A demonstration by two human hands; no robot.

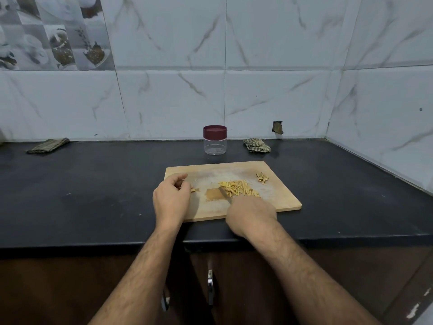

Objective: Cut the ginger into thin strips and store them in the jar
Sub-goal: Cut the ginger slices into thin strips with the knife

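A wooden cutting board [281, 200] lies on the black counter. A heap of thin yellow ginger strips [239, 191] sits at its middle. My right hand [251, 215] grips a knife, whose dark blade [224, 194] pokes out against the left side of the heap; the handle is hidden. My left hand [172, 199] rests on the board's left end with its fingers curled round a small ginger piece [194, 190] that peeks out beside them. The clear jar [214, 144] with a maroon lid on stands behind the board, holding nothing.
A small pile of ginger peel [262, 178] lies at the board's far right corner. A folded cloth [48, 145] lies at the back left and a crumpled cloth [257, 145] right of the jar. Tiled walls close off the back and right.
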